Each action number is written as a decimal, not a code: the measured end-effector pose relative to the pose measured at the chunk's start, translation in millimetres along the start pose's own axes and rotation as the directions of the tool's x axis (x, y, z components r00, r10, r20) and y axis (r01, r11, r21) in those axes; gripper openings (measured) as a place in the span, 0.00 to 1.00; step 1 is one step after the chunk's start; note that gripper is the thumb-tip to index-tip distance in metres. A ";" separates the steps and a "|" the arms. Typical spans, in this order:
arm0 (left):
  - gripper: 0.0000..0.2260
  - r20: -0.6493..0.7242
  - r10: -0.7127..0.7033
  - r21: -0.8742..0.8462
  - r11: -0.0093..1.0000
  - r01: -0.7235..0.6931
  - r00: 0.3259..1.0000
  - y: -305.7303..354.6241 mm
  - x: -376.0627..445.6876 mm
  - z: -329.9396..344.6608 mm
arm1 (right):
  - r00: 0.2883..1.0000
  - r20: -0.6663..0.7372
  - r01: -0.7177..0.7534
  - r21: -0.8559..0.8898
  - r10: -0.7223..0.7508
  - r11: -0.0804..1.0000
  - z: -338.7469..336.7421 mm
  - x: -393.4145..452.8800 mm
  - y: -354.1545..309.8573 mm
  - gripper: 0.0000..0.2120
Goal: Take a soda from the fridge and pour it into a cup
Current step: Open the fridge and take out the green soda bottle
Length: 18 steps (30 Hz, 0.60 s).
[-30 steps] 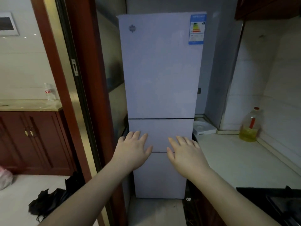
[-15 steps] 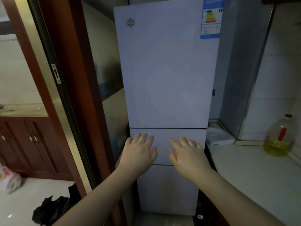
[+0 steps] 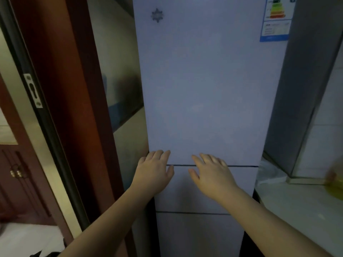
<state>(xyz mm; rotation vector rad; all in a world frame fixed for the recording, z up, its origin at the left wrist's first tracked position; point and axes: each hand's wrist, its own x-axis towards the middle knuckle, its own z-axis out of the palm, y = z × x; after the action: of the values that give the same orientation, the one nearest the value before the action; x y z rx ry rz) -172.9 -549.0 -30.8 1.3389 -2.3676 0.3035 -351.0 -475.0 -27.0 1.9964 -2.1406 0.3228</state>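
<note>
Both grips flat, empty, at closed fridge [image 3: 202, 93] door seam.

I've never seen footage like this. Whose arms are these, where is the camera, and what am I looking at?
There is no machine here: a person wears a wide-angle camera on the head, looking forward and down, so you see that person's own bare arms. The single view is from that head camera. Both hands are open and hold nothing. The left hand and the right hand reach toward a tall white fridge, level with the seam between its top door and the middle drawer; I cannot tell if they touch it. All its doors are shut. To the right is a pale counter with a blurred yellowish bottle at the edge. To the left is a reddish door frame. No soda or cup is visible.
</note>
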 end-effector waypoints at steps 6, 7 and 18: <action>0.25 -0.013 -0.082 -0.199 0.977 0.078 0.997 -31.6 44.5 31.1 | 0.997 -0.073 0.007 0.004 -0.006 1.000 17.8 54.0 -16.3 0.30; 0.25 -0.008 -0.089 -0.232 0.969 0.085 0.996 -34.1 49.8 38.3 | 0.996 -0.090 0.023 0.018 -0.021 1.000 19.9 64.7 -16.1 0.31; 0.29 -0.004 -0.317 -0.568 0.781 0.259 0.948 -61.0 118.9 101.0 | 0.956 -0.165 0.255 0.046 -0.244 0.966 64.8 191.9 -25.9 0.26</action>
<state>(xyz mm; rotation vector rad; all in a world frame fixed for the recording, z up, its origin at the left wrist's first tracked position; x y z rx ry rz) -199.2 -710.0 -68.9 1.3148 -1.9003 -0.3894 -338.3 -678.7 -32.9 2.1672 -1.7805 0.4982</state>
